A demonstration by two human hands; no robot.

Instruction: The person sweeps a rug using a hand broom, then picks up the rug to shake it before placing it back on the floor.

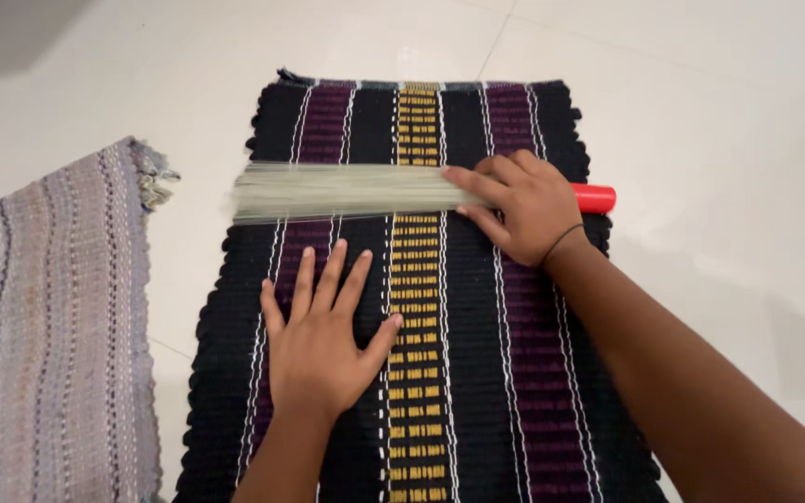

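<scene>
A black woven mat [477, 391] with purple, yellow and white stripes lies flat on the floor. My left hand [323, 340] presses flat on the mat near its middle, fingers spread. My right hand [524, 207] grips a stick broom [347, 191] that lies sideways across the mat's far half. The broom's pale bristles point left and look blurred. Its red handle end [593, 197] sticks out to the right of my hand.
A grey woven mat [48, 326] with a frayed corner lies on the left, a strip of floor between it and the black mat. Pale glossy floor tiles [729, 140] surround both mats.
</scene>
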